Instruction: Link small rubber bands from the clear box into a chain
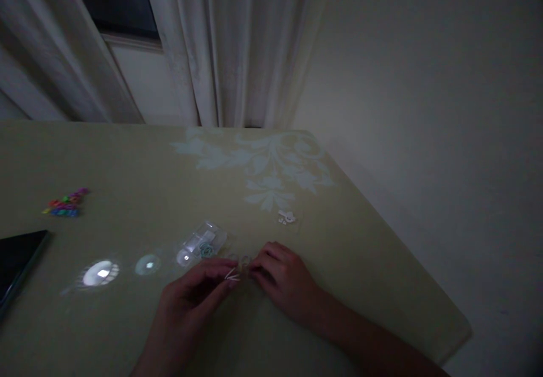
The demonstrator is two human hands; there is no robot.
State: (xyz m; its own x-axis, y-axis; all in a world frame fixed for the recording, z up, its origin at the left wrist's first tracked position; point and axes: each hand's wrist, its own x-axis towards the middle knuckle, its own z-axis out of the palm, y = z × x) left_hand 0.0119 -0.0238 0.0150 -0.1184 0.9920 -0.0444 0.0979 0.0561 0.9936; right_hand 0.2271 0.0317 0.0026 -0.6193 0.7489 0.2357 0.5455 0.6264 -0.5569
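Note:
Near the front middle of the table, my two hands are close together with their fingertips almost meeting. My left hand (190,298) is closed, pinching several thin white strips (232,276) between thumb and fingers. Fingers bent into a pinch, my right hand (284,278) sits just to the right; what is in its fingertips is too small and dark to name. A small clear round piece (245,260) shows between the hands. Just behind my left hand lies a clear plastic compartment box (214,233), with a coil of teal bands (206,250) at its near end.
Small white parts (287,217) lie behind my right hand. A pile of colourful small pieces (68,203) and a dark flat device (19,261) are at the left. The table (360,269) ends at a slanting right edge beside the wall; curtains (237,49) hang behind.

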